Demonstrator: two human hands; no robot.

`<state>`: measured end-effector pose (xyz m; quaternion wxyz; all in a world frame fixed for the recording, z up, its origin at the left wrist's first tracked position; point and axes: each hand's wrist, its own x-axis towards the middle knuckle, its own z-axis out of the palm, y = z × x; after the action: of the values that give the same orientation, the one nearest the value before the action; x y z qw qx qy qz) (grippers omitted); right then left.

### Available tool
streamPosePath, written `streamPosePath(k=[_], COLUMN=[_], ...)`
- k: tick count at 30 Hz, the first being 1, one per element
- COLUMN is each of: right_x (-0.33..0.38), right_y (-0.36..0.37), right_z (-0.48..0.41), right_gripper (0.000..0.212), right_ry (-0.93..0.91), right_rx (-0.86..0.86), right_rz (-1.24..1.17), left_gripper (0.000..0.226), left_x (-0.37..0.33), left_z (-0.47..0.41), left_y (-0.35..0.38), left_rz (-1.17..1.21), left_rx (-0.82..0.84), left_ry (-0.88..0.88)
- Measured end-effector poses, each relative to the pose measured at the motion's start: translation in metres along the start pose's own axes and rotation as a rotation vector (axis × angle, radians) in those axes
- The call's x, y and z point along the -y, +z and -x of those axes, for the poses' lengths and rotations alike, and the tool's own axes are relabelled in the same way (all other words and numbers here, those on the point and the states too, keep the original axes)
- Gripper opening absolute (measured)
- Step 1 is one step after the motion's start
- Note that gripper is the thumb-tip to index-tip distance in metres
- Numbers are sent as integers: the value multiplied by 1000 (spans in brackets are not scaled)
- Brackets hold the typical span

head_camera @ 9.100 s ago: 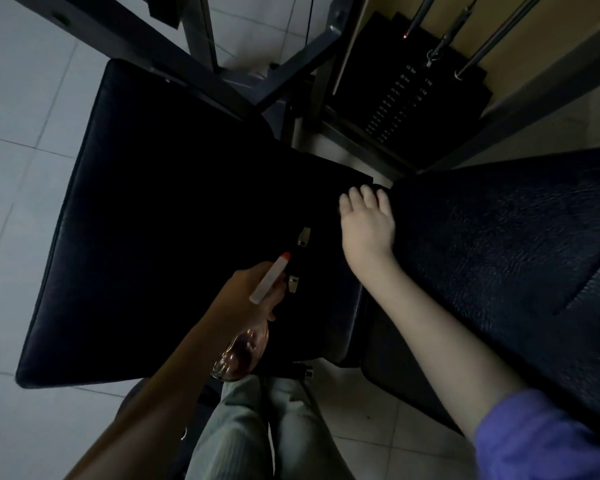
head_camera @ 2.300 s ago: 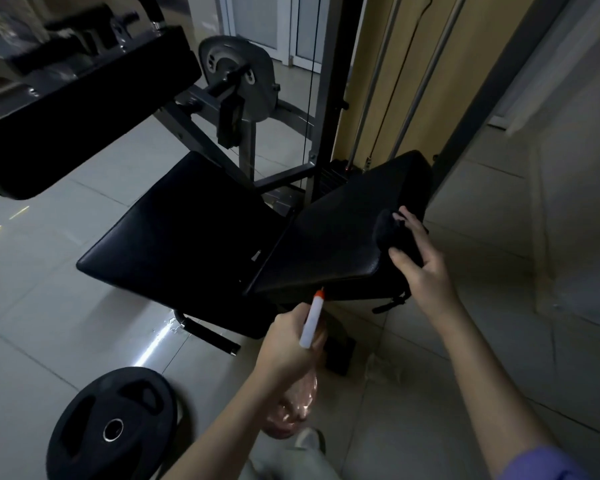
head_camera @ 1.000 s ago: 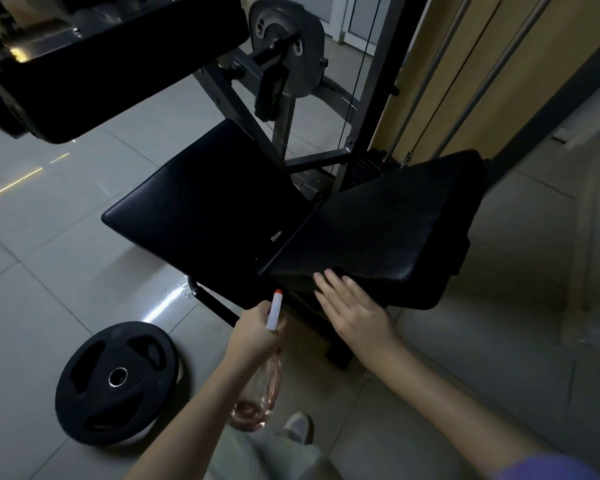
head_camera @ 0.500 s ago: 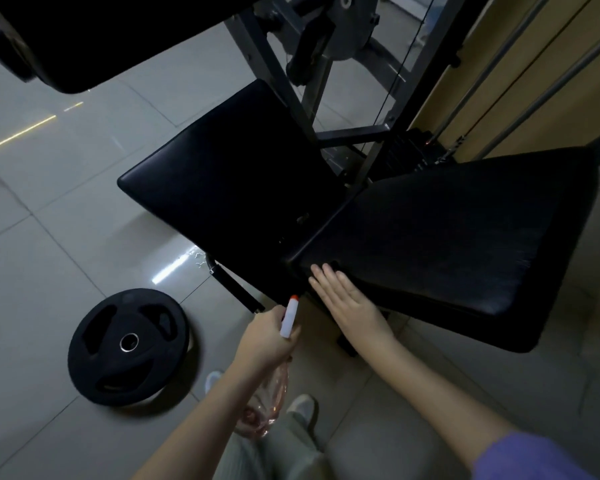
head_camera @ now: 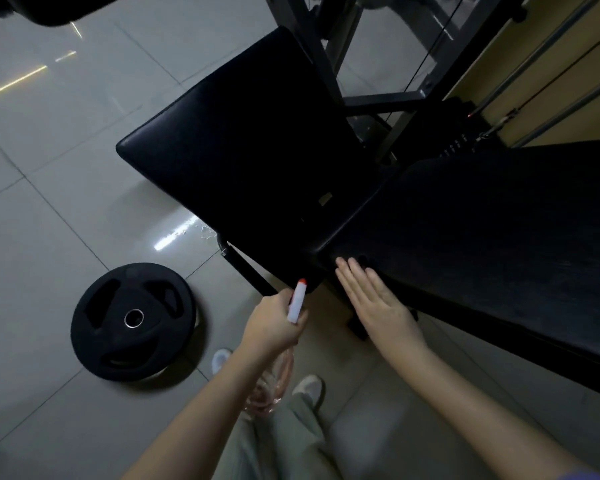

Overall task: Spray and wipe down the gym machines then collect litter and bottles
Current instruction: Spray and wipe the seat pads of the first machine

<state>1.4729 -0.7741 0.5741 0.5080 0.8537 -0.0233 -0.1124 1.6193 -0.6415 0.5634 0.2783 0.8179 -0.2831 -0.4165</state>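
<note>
The left grip (head_camera: 278,323) is clenched round the neck of the spray bottle (head_camera: 297,301), fingers wrapped tight. The bottle's white nozzle with its red tip stands up out of the fist, and its clear, pink-tinged body hangs below the wrist. The bottle is just left of the near corner of the textured pad (head_camera: 482,244), with the nozzle tip pointing towards that corner and not touching it.

The right grip (head_camera: 378,306) is released: the hand is flat, back upward, fingers (head_camera: 352,268) straight and close together. The fingertips lie on the near edge of the textured pad beside its corner, while the palm and wrist hang off the pad over the floor (head_camera: 49,209). It holds nothing that can be seen.

The smooth pad (head_camera: 243,150), also black, slopes away left of the textured pad, and the two nearly meet at the corner. The weight stack (head_camera: 454,133) stands behind the textured pad's far edge. A black weight plate (head_camera: 132,320) lies flat on the floor tiles, well to the left of the textured pad. The person's pale shoes (head_camera: 309,386) show on the floor below the pad's near corner.
</note>
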Motion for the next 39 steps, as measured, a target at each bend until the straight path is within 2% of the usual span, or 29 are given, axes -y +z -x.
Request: streamPosePath(k=[3, 7, 10, 13, 15, 23, 25, 27, 32, 34, 36, 39], right_x=[18, 35, 43, 46, 42, 40, 41, 40, 43, 49, 60, 81], right_y=[5, 6, 9, 14, 16, 18, 19, 19, 17, 18, 23, 36], right_z=[-26, -58, -75, -78, -74, -73, -73, -74, -77, -82, -90, -107], right_gripper=[65, 78, 66, 48, 42, 36, 36, 35, 33, 33, 38, 53], right_ry=[11, 59, 142, 276, 307, 320, 321, 316, 347, 359, 306, 191], right_rx=[-26, -9, -31, -197, -259, -351, -356, -361, -379, -386, -340, -211], right_rz=[-37, -139, -346, -530, -576, -585, -570, -564, -629, -681, -642, -427], left_gripper=[21, 21, 19, 20, 20, 37, 31, 15, 24, 23, 23, 27], left_x=[8, 21, 30, 37, 42, 70, 73, 75, 83, 81, 81, 88], left_z=[-6, -18, -28, -38, -47, -83, -86, -88, -96, -95, -94, -93], left_y=[1, 2, 4, 11, 15, 34, 34, 33, 29, 26, 23, 21], left_rz=[-55, -2, -32, -107, -100, -27, -17, 7, -25, -29, -40, -15], left_rx=[-5, -20, -17, -22, -62, -131, -155, -159, -125, -155, -211, -243], left_ry=[27, 33, 101, 252, 290, 270, 289, 305, 113, 97, 139, 181])
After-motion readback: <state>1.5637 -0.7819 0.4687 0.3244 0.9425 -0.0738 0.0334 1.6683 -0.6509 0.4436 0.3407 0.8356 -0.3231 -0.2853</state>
